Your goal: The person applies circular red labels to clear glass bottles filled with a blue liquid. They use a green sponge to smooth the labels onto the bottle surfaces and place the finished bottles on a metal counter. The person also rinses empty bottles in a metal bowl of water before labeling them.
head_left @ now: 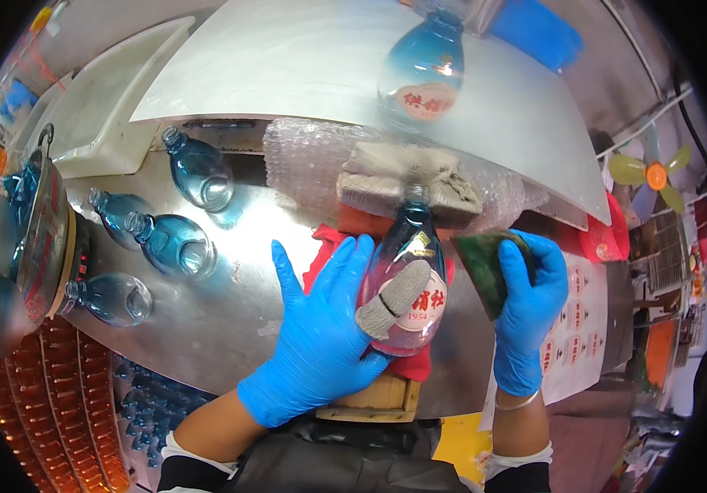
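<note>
The blue glass bottle lies on a red cloth; we clasp it with our left hand, while our right hand grips a green scouring pad.

Both the left hand and the right hand are covered in smooth, slightly glossy blue rubber gloves; the left thumb is sheathed in grey knitted cloth. Under the left fingers a glossy blue glass bottle is held. A rough green scouring pad is gripped by the right fingers. Beyond the fingertips, brushed metal worktop, bubble wrap and coarse grey cloth are seen.
</note>
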Demonstrator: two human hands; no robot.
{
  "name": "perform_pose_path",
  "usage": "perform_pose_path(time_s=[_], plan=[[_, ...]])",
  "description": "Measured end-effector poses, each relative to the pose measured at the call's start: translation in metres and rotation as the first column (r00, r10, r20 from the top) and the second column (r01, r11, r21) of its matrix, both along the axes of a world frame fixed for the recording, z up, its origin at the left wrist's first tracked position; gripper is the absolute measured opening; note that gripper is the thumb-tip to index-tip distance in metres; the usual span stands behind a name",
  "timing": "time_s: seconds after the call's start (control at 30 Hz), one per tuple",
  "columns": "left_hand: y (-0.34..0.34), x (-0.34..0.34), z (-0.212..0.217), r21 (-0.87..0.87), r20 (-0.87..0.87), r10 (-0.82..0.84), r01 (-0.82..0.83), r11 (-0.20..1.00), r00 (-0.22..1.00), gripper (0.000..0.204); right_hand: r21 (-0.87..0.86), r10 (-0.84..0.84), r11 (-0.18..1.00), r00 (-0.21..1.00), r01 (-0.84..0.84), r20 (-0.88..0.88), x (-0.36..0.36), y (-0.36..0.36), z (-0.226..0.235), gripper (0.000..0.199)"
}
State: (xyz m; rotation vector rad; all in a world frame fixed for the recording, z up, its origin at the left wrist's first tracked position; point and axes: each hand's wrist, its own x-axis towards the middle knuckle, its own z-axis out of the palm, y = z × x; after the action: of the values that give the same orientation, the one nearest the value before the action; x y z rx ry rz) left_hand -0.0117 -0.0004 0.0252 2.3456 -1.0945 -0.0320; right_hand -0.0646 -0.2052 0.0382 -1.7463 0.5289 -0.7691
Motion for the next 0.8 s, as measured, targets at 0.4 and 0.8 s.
perform_pose_path(time_s=[0.4,0.8], plan=[[-0.004,-0.013,-0.034,-0.339,-0.149,0.084,-0.131,0.932,0.985,0.096,-0.660,0.537,0.529,0.813,-0.533,-0.226,0.049,0.022,0.060,0.025],[-0.001,-0.016,-0.035,-0.246,-0.051,0.183,-0.189,0.950,0.982,0.104,-0.692,0.415,0.563,0.879,-0.452,-0.237,-0.064,0.051,0.021,0.012]])
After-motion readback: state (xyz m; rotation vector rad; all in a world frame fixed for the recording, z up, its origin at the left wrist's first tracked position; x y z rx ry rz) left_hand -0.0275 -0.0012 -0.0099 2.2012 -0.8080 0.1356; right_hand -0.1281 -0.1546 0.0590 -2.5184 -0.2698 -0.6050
